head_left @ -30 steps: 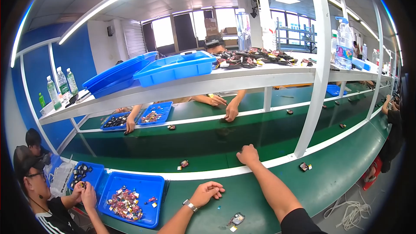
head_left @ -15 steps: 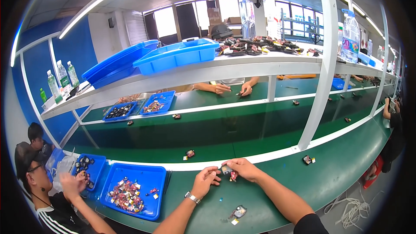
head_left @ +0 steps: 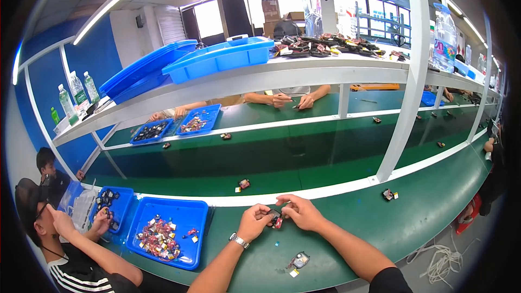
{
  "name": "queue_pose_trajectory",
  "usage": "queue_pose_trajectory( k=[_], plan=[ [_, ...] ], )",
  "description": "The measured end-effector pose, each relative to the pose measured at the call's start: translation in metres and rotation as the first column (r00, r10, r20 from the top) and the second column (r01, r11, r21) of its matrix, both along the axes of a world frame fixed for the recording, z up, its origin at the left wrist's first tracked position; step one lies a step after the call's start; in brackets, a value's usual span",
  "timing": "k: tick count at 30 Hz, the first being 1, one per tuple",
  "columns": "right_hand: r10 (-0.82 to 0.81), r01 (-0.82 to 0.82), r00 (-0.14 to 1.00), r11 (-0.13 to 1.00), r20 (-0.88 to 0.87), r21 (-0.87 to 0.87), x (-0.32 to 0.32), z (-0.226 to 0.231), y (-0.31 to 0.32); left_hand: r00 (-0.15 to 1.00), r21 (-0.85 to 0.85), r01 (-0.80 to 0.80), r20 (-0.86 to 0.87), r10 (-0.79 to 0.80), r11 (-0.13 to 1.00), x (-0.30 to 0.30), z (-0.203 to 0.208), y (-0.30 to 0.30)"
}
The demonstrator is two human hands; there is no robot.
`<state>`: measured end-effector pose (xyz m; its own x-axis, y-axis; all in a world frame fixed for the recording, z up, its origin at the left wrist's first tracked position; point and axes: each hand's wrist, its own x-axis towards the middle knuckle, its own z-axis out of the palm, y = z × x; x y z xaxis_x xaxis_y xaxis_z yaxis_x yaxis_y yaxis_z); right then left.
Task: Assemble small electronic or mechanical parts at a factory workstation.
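Observation:
A small dark electronic unit with a red part (head_left: 277,222) is held above the green bench in the fingers of my left hand (head_left: 256,223), which wears a metal-band watch. My right hand (head_left: 302,213) is just to its right, thumb and forefinger apart beside the unit's edge. Whether the thumb touches it, I cannot tell. Nearer to me, a similar grey unit with a white-and-yellow tag (head_left: 299,260) lies on the bench. Left of my left hand is a blue tray (head_left: 200,225) holding a heap of small red and white parts (head_left: 158,239).
A co-worker (head_left: 59,239) sits at the left by another blue tray (head_left: 126,202) of black parts. A white post (head_left: 399,103) and a shelf (head_left: 304,73) rise ahead. Units lie along the green belt (head_left: 325,171). Across it, another person's hands (head_left: 293,101) are at work.
The unit has passed from my right hand's grip into my left fingers, tilting darker side out. My right fingers have spread apart. The co-worker has raised a hand to the head.

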<state>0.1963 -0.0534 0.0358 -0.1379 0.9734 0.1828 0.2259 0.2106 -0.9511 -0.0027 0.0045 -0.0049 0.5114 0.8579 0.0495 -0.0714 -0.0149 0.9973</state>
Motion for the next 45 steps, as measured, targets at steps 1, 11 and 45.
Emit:
queue_pose_trajectory(
  k=[1,11,45],
  plan=[
    [0.001,-0.001,1.0,1.0,-0.002,0.005,0.005,-0.002,0.0,1.0,0.0,-0.006,-0.003,0.006,1.0,0.0,0.001,0.001],
    [-0.116,-0.173,0.877,0.829,0.466,0.532,0.002,-0.003,-0.005,0.998,-0.075,0.061,0.015,-0.06,0.995,0.003,0.017,-0.01],
    [-0.003,-0.175,0.91,0.904,0.415,0.391,0.002,0.006,-0.011,0.934,-0.217,0.335,0.206,-0.292,0.917,-0.006,0.012,-0.003]
  ],
)
